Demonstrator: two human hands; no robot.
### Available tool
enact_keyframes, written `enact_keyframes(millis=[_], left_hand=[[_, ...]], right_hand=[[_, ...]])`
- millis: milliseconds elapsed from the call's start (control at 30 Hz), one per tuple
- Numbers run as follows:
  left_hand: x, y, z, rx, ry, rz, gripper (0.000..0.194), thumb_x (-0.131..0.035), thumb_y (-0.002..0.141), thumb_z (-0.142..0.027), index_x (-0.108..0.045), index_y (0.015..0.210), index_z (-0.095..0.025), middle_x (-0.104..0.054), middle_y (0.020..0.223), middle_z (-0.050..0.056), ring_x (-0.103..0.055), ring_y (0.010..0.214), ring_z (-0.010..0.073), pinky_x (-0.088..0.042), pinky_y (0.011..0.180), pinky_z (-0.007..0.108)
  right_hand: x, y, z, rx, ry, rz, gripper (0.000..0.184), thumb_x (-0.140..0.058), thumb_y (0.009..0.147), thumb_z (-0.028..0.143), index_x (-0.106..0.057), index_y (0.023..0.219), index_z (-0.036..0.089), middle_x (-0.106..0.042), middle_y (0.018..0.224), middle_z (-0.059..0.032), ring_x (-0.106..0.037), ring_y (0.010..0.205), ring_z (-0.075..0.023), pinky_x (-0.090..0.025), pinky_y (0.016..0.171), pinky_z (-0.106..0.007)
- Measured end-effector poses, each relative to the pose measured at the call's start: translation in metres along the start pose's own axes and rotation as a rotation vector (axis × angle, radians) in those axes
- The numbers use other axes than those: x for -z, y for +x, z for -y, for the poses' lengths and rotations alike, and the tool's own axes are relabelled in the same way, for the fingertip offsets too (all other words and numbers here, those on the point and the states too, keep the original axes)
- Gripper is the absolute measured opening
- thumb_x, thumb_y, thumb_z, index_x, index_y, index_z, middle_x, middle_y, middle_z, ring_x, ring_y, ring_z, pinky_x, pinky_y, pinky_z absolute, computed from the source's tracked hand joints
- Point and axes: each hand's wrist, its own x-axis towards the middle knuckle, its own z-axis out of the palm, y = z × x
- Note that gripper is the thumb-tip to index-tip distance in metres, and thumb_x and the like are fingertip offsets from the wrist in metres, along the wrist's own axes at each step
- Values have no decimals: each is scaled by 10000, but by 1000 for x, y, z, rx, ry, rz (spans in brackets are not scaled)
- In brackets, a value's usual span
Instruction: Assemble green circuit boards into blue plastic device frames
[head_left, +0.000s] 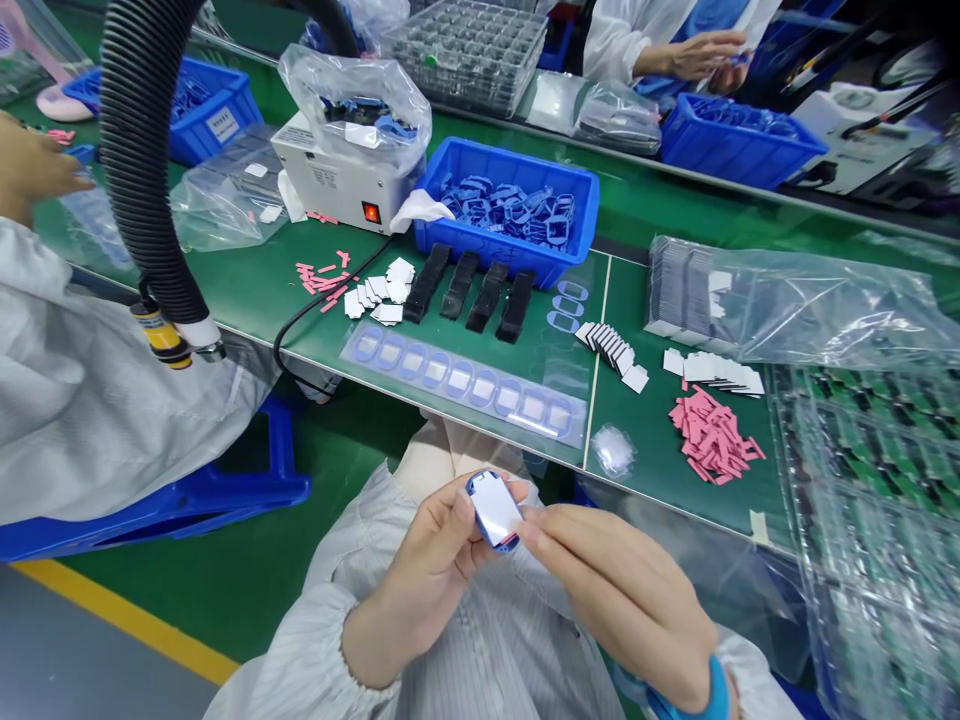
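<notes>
The left hand (427, 570) and right hand (619, 600) are together in front of the torso, wrists angled inward, both clamped on a blue-framed oval part (493, 510) with a white rectangular face. The left hand supports the part from the lower left. The right fingertips (534, 530) bear on its right edge. A blue wrist strap (712, 697) circles the right wrist.

Beyond the hands, along the edge of the green bench mat (652, 450), lies a clear sheet (463, 385) carrying a row of blue frames. Black strips (484, 295) lie just behind it, next to a blue tray (506, 170) of blue parts. To the right are white pads (709, 370) and pink strips (712, 435). A co-worker's hand (697, 55) works across the bench.
</notes>
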Motion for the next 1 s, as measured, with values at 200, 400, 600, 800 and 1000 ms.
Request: enact_keyframes(millis=[200,400,600,800,1000], left_hand=[[0,0,1,-20,-2,-49,294,-736,732,-445,-768,927,-228,-777,953,26,-667,802,108,-500,696,161],[-3,0,3,-88,7,-100,281,-738,726,-447,-775,913,-241,-788,958,10,-669,816,113,-505,700,165],[-8,2,2,-176,67,-71,321,-734,715,-479,-769,927,-242,-771,945,5,-655,839,130,-484,748,182],[-10,3,6,-281,136,-59,333,-706,716,-519,-766,942,-282,-737,957,2,-622,1008,198,-446,901,251],[-11,3,12,-342,106,-70,344,-671,742,-532,-752,965,-284,-743,973,2,-655,947,189,-478,815,234]], right_hand=[[5,-4,8,122,-266,55,299,-453,895,84,-671,1098,116,-718,1114,-94,-653,1101,-224,-612,831,-331],[-3,4,20,35,-316,5,259,-561,854,70,-674,1081,125,-751,1022,-70,-690,1029,-216,-603,829,-315],[-29,6,22,-451,196,-276,387,-661,837,231,-603,1219,198,-714,1085,-113,-669,1016,-279,-592,796,-445],[-43,14,21,-510,370,-418,323,-704,800,184,-666,1118,223,-716,1003,-91,-652,931,-264,-558,763,-448],[-53,15,21,-468,437,-454,365,-690,812,189,-642,1174,205,-698,1049,-104,-632,953,-267,-540,766,-451]])
